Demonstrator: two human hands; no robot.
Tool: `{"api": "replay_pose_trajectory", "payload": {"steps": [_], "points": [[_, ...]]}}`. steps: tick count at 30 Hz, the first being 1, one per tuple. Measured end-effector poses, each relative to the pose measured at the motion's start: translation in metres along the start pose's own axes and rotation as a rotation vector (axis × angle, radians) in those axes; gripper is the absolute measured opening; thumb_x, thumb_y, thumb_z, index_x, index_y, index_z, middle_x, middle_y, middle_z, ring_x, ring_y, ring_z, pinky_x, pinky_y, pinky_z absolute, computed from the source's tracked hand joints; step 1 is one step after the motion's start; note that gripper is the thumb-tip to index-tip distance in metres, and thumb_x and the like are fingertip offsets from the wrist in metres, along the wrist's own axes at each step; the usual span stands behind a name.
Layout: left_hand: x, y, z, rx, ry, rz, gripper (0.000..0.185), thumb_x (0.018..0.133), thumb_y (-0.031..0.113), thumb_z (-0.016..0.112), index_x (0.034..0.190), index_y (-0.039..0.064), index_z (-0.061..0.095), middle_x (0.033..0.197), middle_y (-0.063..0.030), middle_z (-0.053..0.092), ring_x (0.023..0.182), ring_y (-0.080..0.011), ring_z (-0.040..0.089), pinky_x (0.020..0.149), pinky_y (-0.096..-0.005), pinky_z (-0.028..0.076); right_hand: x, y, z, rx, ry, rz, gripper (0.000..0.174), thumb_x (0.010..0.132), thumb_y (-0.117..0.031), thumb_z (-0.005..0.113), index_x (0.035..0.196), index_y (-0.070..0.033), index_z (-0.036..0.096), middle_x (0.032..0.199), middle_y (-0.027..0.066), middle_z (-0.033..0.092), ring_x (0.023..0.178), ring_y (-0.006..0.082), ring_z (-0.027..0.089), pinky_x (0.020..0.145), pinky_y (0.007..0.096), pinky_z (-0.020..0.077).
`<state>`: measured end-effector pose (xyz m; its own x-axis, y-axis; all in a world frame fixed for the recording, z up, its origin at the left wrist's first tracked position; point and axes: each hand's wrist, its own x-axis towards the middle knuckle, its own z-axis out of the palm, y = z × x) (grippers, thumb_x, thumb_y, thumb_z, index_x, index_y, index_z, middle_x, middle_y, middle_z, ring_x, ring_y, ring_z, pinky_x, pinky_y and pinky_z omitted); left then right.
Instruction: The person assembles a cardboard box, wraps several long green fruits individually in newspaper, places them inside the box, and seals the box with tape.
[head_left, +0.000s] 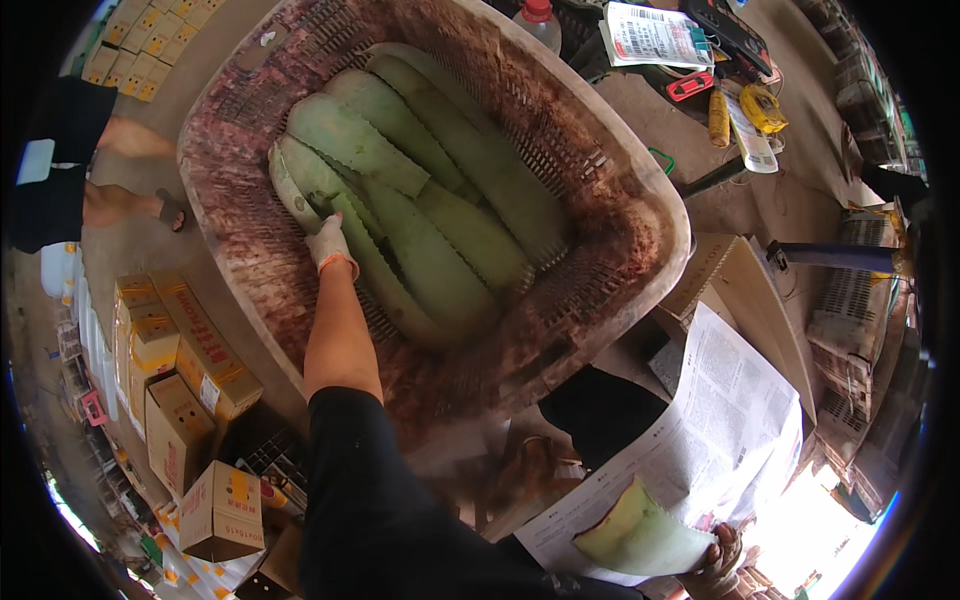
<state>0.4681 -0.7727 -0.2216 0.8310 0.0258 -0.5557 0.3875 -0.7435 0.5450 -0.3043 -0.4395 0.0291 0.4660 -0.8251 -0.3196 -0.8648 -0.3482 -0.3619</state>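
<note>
My left hand (328, 244), in a pale glove with an orange cuff, reaches into a large stained plastic basket (645, 255). It touches the thick green aloe leaves (442, 247) at their left side, its thumb by the end of a narrow leaf (360, 244); its fingers are partly hidden, so its hold is unclear. Several broad leaves with toothed edges lie side by side in the basket. At the bottom right, my right hand (716, 562) holds a cut aloe piece (637, 532) by one end, over a printed paper sheet (705, 420). The piece's wide cut end points left.
An open cardboard box (750, 300) stands right of the basket, behind the sheet. Cardboard cartons (180, 360) are stacked at left. A person's legs (124, 202) show beyond the basket's left side. A tape measure (763, 109), red cutter (688, 86) and labels (652, 34) lie upper right.
</note>
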Motion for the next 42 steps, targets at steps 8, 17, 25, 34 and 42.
{"api": "replay_pose_trajectory", "payload": {"steps": [8, 17, 25, 34, 42], "points": [[0.011, -0.006, 0.005, -0.174, -0.141, 0.270, 0.082, 0.084, 0.034, 0.075, 0.151, 0.006, 0.037, 0.155, -0.0163, 0.040, 0.140, -0.0337, 0.041, 0.111, -0.0504, 0.036, 0.017, 0.004, -0.010, 0.113, -0.043, 0.027, 0.071, 0.089, -0.003, 0.061, 0.151, -0.019, 0.032, 0.133, 0.0201, 0.051, 0.114, 0.0413, 0.056, 0.092, 0.0527, 0.0496], [-0.018, 0.027, -0.011, 0.185, -0.055, 0.283, 0.096, 0.074, 0.039, 0.085, 0.146, -0.002, 0.037, 0.147, -0.0191, 0.047, 0.132, -0.0345, 0.049, 0.107, -0.0465, 0.041, 0.047, -0.012, -0.011, 0.145, -0.031, 0.053, 0.065, 0.090, 0.002, 0.056, 0.148, -0.021, 0.036, 0.125, 0.0209, 0.054, 0.107, 0.0406, 0.057, 0.085, 0.0507, 0.0515], [-0.008, 0.101, 0.039, -0.126, -0.227, 0.172, 0.080, 0.081, 0.042, 0.077, 0.139, -0.007, 0.051, 0.148, -0.0192, 0.049, 0.129, -0.0305, 0.051, 0.112, -0.0403, 0.033, 0.056, -0.015, -0.014, 0.157, 0.023, -0.036, 0.061, 0.090, 0.001, 0.057, 0.144, -0.020, 0.038, 0.121, 0.0206, 0.056, 0.102, 0.0399, 0.059, 0.083, 0.0500, 0.0517], [-0.048, 0.115, 0.087, 0.077, -0.030, 0.168, 0.104, 0.072, 0.037, 0.083, 0.151, 0.001, 0.026, 0.147, -0.0242, 0.044, 0.131, -0.0367, 0.050, 0.107, -0.0468, 0.041, 0.006, 0.024, 0.006, -0.107, 0.103, -0.157, 0.086, 0.080, -0.028, 0.073, 0.151, -0.013, 0.027, 0.134, 0.0256, 0.047, 0.114, 0.0436, 0.054, 0.094, 0.0591, 0.0448], [-0.071, 0.112, 0.108, 0.104, 0.170, 0.331, 0.107, 0.072, 0.028, 0.086, 0.153, 0.004, 0.022, 0.144, -0.0239, 0.046, 0.129, -0.0366, 0.052, 0.109, -0.0417, 0.042, 0.034, 0.003, -0.011, 0.062, 0.048, -0.007, 0.072, 0.085, -0.019, 0.067, 0.148, -0.014, 0.032, 0.129, 0.0232, 0.051, 0.110, 0.0406, 0.056, 0.090, 0.0565, 0.0472]]}}
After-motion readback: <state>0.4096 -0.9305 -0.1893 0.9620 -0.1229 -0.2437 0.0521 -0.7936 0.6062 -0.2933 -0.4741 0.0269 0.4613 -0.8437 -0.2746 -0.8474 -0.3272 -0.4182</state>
